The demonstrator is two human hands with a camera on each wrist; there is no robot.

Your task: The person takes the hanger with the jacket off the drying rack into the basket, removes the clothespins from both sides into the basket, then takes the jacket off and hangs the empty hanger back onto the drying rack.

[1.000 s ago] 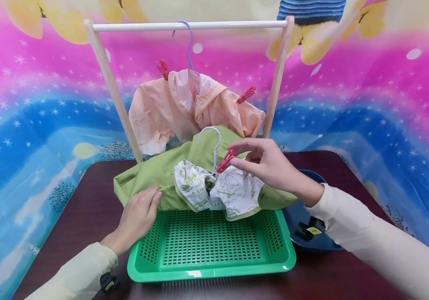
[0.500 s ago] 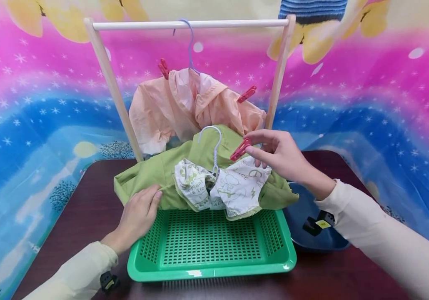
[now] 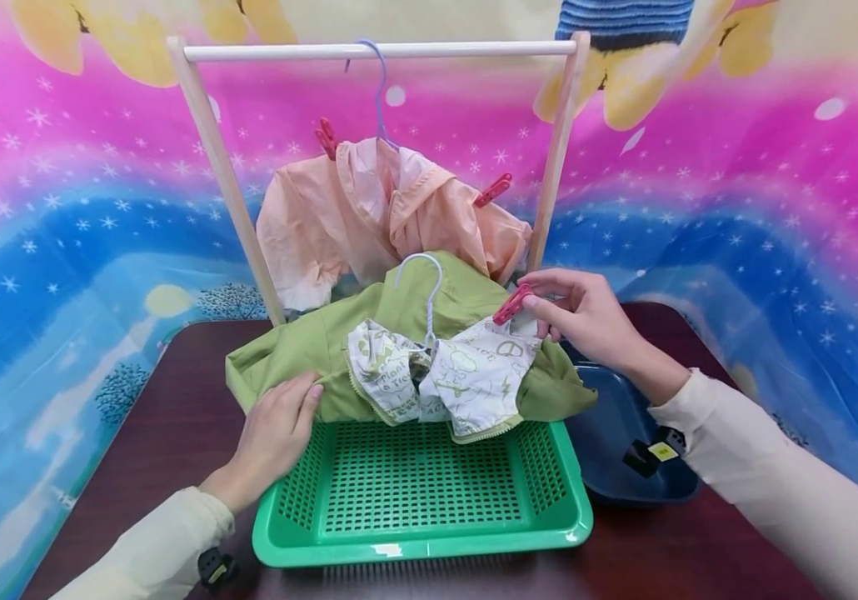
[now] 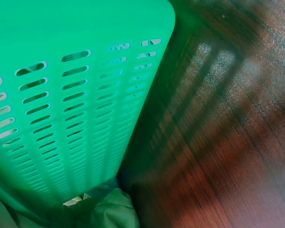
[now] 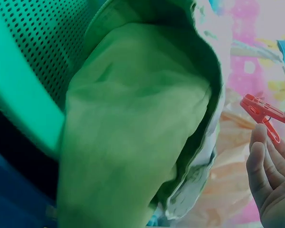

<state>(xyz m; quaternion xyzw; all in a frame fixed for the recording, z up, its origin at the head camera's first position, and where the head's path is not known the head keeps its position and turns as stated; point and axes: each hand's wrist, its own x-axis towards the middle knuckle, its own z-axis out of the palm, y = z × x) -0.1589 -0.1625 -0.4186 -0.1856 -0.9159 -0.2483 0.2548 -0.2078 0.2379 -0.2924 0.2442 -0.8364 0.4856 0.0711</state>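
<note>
Left hand [image 3: 273, 437] on creased green jacket [image 3: 380, 312], right hand [image 3: 585, 317] with plastic clothespin [image 3: 511, 305]

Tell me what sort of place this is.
Probably an indoor spot staged for hanging clothes: a printed backdrop runs behind and beside a table, with a rack toward its far side.

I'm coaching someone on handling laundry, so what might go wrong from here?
The red clothespin pinched in the right hand might catch only the white printed lining, which lies close to it. The green jacket, lying across the far part of the green basket, could shift if the left hand lifts away.
</note>
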